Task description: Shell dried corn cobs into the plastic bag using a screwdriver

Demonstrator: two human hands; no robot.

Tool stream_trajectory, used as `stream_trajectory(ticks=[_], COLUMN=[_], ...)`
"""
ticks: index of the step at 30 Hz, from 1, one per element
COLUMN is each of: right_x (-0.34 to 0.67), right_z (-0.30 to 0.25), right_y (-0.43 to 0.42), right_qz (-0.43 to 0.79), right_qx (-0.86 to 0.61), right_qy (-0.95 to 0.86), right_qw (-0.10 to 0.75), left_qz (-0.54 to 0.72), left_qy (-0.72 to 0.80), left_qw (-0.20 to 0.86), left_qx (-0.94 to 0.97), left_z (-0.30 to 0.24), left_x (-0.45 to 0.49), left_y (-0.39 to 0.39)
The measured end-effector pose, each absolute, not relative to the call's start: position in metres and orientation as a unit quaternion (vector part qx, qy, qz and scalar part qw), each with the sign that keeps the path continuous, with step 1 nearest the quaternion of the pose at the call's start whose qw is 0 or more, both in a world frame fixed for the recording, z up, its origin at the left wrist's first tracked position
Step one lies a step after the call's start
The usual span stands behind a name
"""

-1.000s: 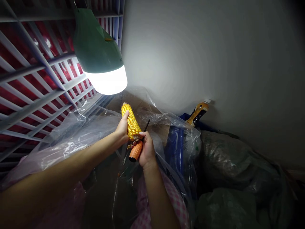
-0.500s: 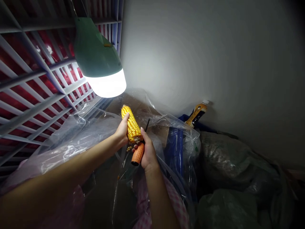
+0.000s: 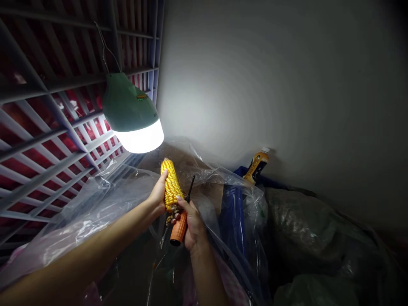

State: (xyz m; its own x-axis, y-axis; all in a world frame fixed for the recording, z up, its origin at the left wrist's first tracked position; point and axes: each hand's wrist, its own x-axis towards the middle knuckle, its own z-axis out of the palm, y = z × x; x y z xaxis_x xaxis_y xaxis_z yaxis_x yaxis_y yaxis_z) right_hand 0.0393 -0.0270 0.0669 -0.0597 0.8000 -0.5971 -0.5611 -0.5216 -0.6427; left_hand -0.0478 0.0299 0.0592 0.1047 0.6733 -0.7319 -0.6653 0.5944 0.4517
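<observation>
A yellow corn cob (image 3: 172, 187) is tilted in front of me, its silky tip pointing up and away. My left hand (image 3: 158, 194) is closed around its left side, thumb lying along the kernels. Closed in my right hand (image 3: 194, 223) is a screwdriver (image 3: 179, 228) with an orange ribbed handle and a thin dark shaft pointing up and away. My right thumb presses on the kernels near the cob's lower end. A few loose kernels (image 3: 168, 220) show by the right fingers, under the cob. The screwdriver's tip is clear of the cob.
A lit green lamp (image 3: 132, 110) hangs by a slatted plastic crate (image 3: 68, 131) at left. Clear plastic sheeting (image 3: 95, 208) spreads below my arms. A blue crate (image 3: 232, 212), a drink bottle (image 3: 257, 165) and dark sacks (image 3: 309, 229) lie right, near the wall (image 3: 270, 76).
The view has tilted up, so everything sits lower in the picture. My right thumb has moved from the cob's right edge onto its lower kernels. Both hands keep their holds.
</observation>
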Motion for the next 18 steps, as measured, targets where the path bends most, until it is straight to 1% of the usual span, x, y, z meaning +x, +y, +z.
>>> stream_trajectory(ticks=[8, 15, 18], right_x=[0.042, 0.040, 0.040], right_z=[0.074, 0.069, 0.065], right_y=[-0.026, -0.024, -0.025], right_qz=[0.726, 0.690, 0.701], right_qx=[-0.485, -0.555, -0.546], right_qy=[-0.166, -0.189, -0.179], right_qw=[0.459, 0.424, 0.422], left_qz=[0.434, 0.452, 0.458], left_qy=[0.487, 0.516, 0.506], left_qw=[0.757, 0.727, 0.731], left_qx=[-0.048, 0.017, -0.019], left_z=[0.065, 0.069, 0.065], left_x=[-0.050, -0.045, -0.046], left_y=[0.036, 0.028, 0.028])
